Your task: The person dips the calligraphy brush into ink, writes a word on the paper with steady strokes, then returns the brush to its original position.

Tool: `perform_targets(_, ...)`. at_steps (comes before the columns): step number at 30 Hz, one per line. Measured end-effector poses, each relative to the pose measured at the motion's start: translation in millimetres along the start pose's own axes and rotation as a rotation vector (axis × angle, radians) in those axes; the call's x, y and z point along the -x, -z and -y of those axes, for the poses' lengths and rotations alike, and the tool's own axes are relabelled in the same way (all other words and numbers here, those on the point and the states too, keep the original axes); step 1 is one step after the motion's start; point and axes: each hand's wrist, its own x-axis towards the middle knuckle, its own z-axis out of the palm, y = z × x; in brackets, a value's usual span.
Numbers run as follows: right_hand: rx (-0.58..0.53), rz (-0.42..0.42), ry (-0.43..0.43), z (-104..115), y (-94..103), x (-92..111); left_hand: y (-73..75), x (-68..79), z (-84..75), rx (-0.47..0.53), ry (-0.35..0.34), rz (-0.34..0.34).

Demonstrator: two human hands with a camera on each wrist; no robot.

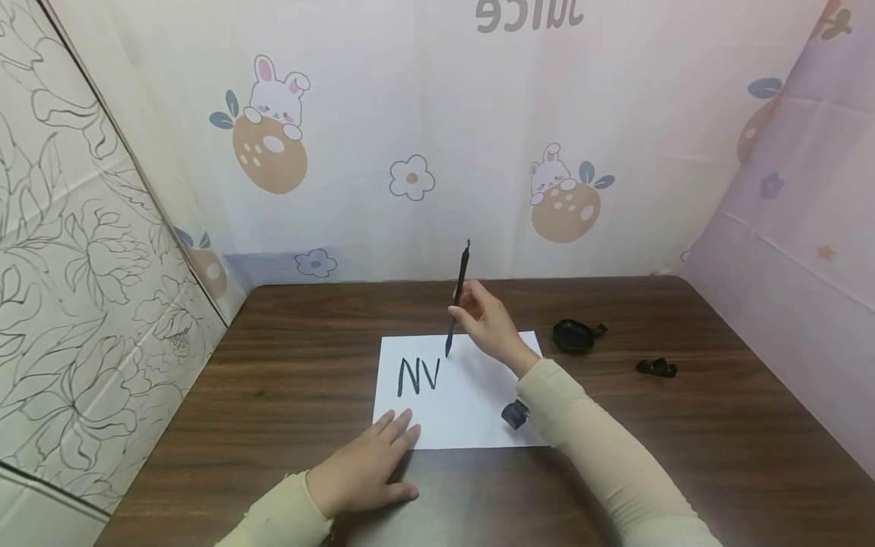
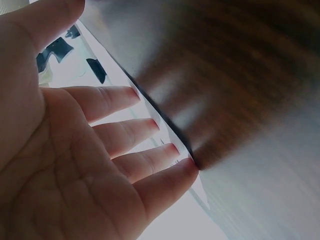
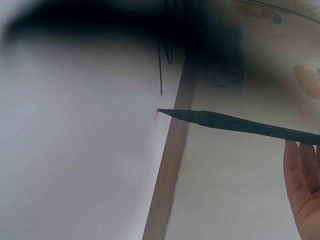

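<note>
A white sheet of paper [image 1: 465, 418] lies on the wooden table, with black brush strokes [image 1: 418, 377] like "NV" on its left half. My right hand [image 1: 488, 323] pinches a black writing brush [image 1: 462, 267] between thumb and fingers, held nearly upright. In the right wrist view the pointed tip of the brush [image 3: 182, 115] is right at the paper, just beyond the last stroke. My left hand [image 1: 365, 467] rests with spread, fairly straight fingers on the lower left corner of the sheet; in the left wrist view its fingertips [image 2: 187, 167] are at the paper's edge.
Right of the paper stands a small black dish [image 1: 574, 336] with a handle-like tab. Farther right lies a small black notched piece [image 1: 656, 368], like a brush rest. A printed curtain [image 1: 465, 114] hangs behind the table [image 1: 287, 365], and a flower-patterned panel [image 1: 89, 251] stands on the left.
</note>
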Motion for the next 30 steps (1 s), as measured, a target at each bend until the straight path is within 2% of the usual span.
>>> perform_targets(19, -0.021, 0.050, -0.023, 0.1, -0.7, 6.3, 0.2, -0.5, 0.6, 0.000, -0.003, -0.013)
perform_targets(30, -0.069, 0.087, -0.040, 1.4, 0.9, 7.4, 1.1, -0.3, 0.1, -0.003, -0.010, -0.012)
